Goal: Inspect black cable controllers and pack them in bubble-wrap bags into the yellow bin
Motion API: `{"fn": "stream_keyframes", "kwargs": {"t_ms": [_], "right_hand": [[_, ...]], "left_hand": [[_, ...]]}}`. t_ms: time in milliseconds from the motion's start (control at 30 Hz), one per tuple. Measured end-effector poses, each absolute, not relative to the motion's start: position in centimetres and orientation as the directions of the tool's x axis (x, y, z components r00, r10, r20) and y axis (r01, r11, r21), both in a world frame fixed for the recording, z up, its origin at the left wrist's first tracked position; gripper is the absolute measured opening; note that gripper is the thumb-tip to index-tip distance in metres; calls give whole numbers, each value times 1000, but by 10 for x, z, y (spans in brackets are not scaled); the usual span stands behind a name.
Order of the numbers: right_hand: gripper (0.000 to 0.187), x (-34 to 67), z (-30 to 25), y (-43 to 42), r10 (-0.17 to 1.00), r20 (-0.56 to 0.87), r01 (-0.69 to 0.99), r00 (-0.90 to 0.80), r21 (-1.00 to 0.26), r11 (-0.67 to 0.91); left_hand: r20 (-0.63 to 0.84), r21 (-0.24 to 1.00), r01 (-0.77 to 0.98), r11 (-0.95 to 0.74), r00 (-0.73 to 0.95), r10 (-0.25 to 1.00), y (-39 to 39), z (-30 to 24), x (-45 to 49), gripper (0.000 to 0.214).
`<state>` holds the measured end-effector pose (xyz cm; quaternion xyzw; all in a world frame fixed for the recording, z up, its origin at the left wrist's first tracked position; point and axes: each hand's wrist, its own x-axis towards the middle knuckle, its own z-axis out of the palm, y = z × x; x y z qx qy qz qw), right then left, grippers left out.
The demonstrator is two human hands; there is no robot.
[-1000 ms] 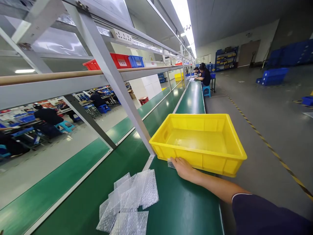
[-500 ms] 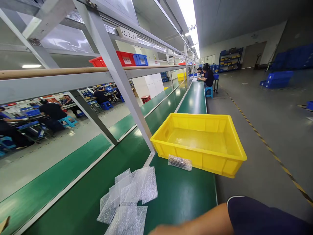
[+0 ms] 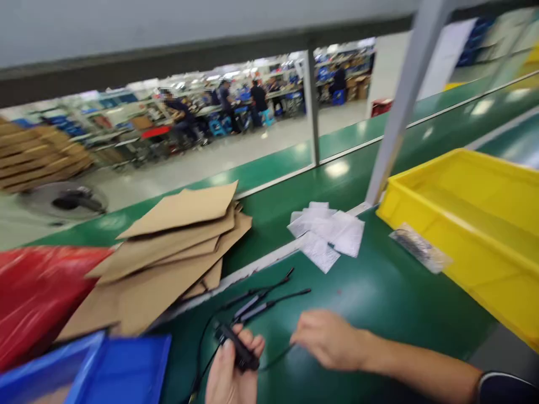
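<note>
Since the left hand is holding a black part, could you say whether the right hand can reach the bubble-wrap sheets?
Probably yes: only bare green belt lies between the right hand and the bubble-wrap sheets.

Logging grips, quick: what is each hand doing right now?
Left hand: closed on a small black oblong device with a cable.
Right hand: beside a thin black cable, blurred; cannot be told.

Lit brightly and evenly from overhead, marked by pale glare patches on the green belt (image 3: 337, 168), shadowed only faintly, smeared throughout by motion blur, worst over the left hand (image 3: 231, 376), the black plug (image 3: 236, 348) and the right hand (image 3: 332, 339), bent by wide-angle distortion toward the edges, softened in the background hall (image 3: 236, 106).
</note>
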<state>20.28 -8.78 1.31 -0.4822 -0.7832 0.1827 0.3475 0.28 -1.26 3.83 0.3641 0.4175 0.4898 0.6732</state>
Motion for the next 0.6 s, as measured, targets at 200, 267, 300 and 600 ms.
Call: {"fn": "stream_keyframes", "kwargs": {"t_ms": [200,267,300,600], "right_hand": [[26,222,31,-59,832,533,738,-156,-497,457],[24,216,31,-55,809,575,715,-125,-513,475],[22,211,31,-54,802,588,699,-100,-533,477],[21,177,35,-53,901,386,383,200,-877,291]], "left_hand": [[-371,798,-359,484,340,864,-25,36,21,37],[-355,798,-325,507,426,832,-30,35,26,33],[-340,804,-310,507,460,820,-32,34,28,32],[-205,894,-226,388,564,800,-39,21,35,42]]}}
